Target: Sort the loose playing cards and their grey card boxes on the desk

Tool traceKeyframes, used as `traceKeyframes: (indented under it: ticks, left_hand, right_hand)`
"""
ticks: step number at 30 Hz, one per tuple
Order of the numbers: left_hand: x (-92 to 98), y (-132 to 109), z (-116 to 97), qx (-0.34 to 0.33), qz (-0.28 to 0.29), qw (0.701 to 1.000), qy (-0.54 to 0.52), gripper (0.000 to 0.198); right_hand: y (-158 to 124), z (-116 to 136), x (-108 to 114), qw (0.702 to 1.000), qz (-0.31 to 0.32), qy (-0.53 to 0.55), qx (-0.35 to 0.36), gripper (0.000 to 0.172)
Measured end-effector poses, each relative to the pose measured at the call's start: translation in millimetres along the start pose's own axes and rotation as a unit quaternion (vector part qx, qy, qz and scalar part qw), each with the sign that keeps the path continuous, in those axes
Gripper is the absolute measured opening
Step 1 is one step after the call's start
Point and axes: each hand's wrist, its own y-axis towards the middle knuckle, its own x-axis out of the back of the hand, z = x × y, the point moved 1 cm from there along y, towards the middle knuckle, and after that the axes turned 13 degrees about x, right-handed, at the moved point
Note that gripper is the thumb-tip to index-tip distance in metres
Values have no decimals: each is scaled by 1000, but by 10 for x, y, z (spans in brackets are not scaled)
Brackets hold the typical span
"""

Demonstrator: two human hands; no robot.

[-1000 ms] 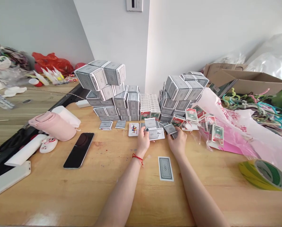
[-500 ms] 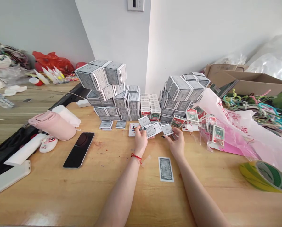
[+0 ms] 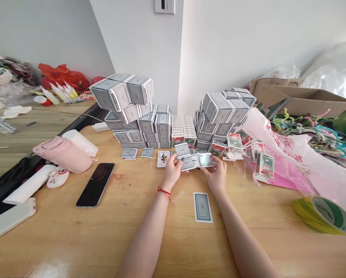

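Between thumb and fingers, my left hand [image 3: 173,170] grips folded playing cards [image 3: 190,162] with patterned grey backs, one flap standing up. My right hand [image 3: 216,173] pinches another folded playing card [image 3: 206,159] by its right end, its near side shining in the light. The two pieces meet or overlap; whether they interlock I cannot tell. Just left of them a joker card [image 3: 163,158] lies face up. Nearer me, a single playing card [image 3: 202,207] rests face down on the wooden table [image 3: 117,239]. Two small folded-card pieces [image 3: 129,153] sit farther left.
Behind my hands rise a left stack of card cubes [image 3: 132,96] and a right one [image 3: 222,112], with card boxes [image 3: 183,131] between. A phone [image 3: 95,184] and pink bottle [image 3: 64,154] are left. Plastic wrap [image 3: 289,154] and a tape roll [image 3: 325,215] are right.
My right hand has brought its folded card left and level against the piece in my left hand. The left piece has turned slightly. The view has shifted a little.
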Motion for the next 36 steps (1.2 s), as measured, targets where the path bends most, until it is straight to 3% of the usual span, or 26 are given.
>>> traceKeyframes:
  ticks: [8, 17, 23, 25, 30, 36]
  left_hand:
    - [79, 15, -29, -28, 41, 998, 42, 43]
    - [88, 50, 7, -37, 17, 996, 73, 38]
    - [124, 71, 32, -138, -86, 974, 156, 22]
    - [119, 69, 41, -127, -91, 974, 163, 21]
    - [68, 53, 74, -37, -20, 991, 128, 24]
    - [47, 65, 101, -34, -4, 994, 100, 22]
  right_hand:
    - [17, 7, 31, 999, 50, 0, 16, 70]
    - [25, 137, 58, 984, 176, -1, 35, 68]
    - [-14, 191, 43, 974, 221, 43, 32, 65]
    - [-42, 157, 24, 970, 235, 67, 17, 65]
    - [-96, 77, -22, 964, 247, 94, 8, 63]
    - [-91, 98, -27, 964, 251, 77, 37, 62]
